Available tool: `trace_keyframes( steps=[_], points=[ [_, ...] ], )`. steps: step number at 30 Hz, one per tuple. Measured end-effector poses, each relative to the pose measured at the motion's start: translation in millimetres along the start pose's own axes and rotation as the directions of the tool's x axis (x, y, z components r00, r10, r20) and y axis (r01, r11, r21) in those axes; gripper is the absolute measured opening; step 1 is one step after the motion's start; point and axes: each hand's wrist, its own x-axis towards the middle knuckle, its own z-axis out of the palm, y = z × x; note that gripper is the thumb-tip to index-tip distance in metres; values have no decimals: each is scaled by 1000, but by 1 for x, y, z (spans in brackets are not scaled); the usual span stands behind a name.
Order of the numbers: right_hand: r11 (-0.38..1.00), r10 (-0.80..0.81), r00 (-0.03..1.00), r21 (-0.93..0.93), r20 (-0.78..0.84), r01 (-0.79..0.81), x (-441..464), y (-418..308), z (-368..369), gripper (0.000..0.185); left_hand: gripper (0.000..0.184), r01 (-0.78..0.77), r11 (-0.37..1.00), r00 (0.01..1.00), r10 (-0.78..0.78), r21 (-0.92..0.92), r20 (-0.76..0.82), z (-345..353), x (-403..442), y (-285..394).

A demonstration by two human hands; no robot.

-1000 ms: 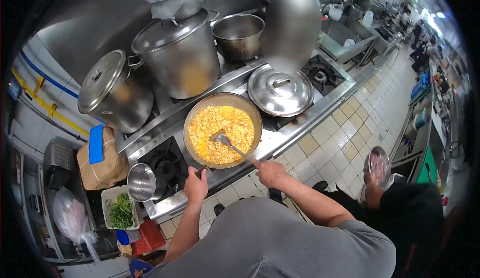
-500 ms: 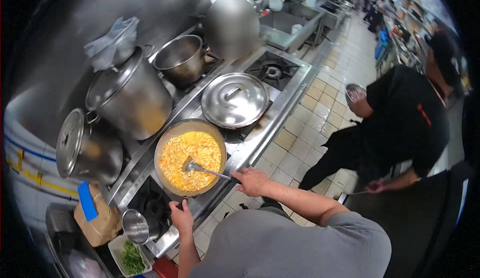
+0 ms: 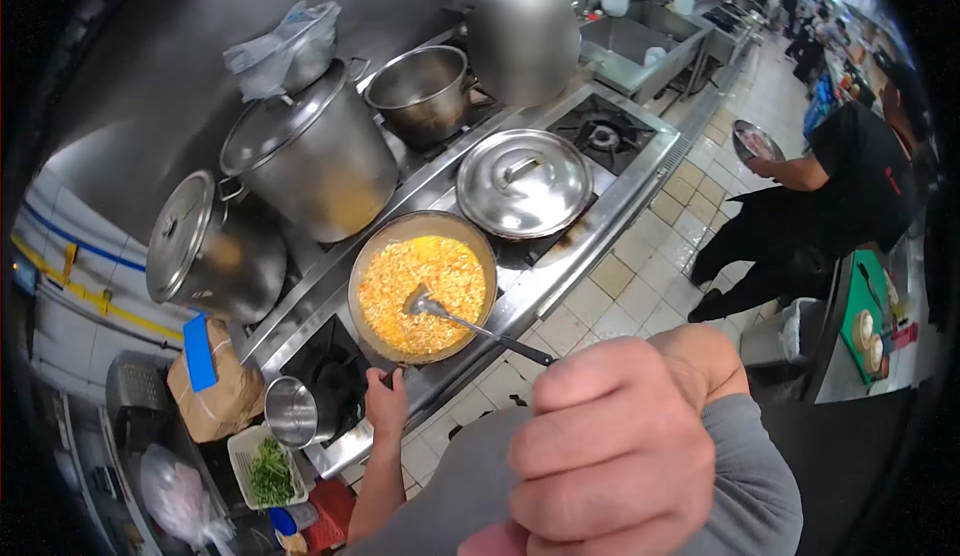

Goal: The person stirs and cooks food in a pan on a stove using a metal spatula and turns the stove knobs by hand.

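A wide pan [image 3: 487, 291] of yellow-orange food [image 3: 400, 276] sits on the stove. A ladle [image 3: 455, 318] rests in it, its black handle leaning over the front rim. My left hand [image 3: 386, 402] is closed around the pan handle [image 3: 390, 378] at the pan's near side. Raised close to the camera, my right hand [image 3: 610, 446] has curled fingers and is off the ladle; whether anything is inside the fingers is hidden.
Behind stand two lidded pots [image 3: 325, 161] [image 3: 225, 256] and an open pot [image 3: 420, 96]. A lidded pan [image 3: 525, 184] is right of mine. A small pot [image 3: 292, 411] is at left. A co-worker [image 3: 850, 181] holds a bowl [image 3: 755, 141] at right.
My right hand has let go of the ladle and come up near the camera. The ladle stays in the pan. The co-worker has moved away to the right, and the view has shifted.
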Motion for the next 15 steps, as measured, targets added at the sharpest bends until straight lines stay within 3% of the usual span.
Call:
trace_keyframes(
  steps=[2,3,5,6,8,9,11,13,14,15],
  points=[
    [970,-211,975,-110,76,218,5,6,-5,14,37,12,1000,1000,-12,5,3,-7,-4,0],
    [968,-226,971,-96,82,233,5,5,6,14,38,4,1000,1000,-4,-2,7,-6,-1,6],
    [982,-103,920,-184,-377,34,-1,-3,43,34,38,-5,1000,999,5,0,-34,-6,2,11],
    [985,-84,920,-169,-383,20,-6,-3,36,34,39,-26,1000,999,27,14,-42,-6,-4,7],
    [988,-126,991,-84,40,129,-16,7,9,14,39,0,1000,999,2,28,-38,-3,2,8],
    [989,-125,991,-69,36,128,-21,7,12,14,39,-14,1000,1000,14,5,-28,-4,2,7],
    [995,97,995,-13,4,-97,-37,7,25,26,39,-29,1000,1000,29,-13,-10,-1,-1,-2],
    [926,377,915,-97,145,-366,-79,28,38,24,39,-15,1000,1000,15,-8,-18,3,0,-3],
    [792,611,753,-188,244,-581,-113,43,48,17,39,-21,1000,999,21,-7,-33,2,0,-3],
    [610,789,527,-303,317,-732,-152,61,60,22,39,4,1000,999,-5,-6,-41,1,0,-3]
  ],
)
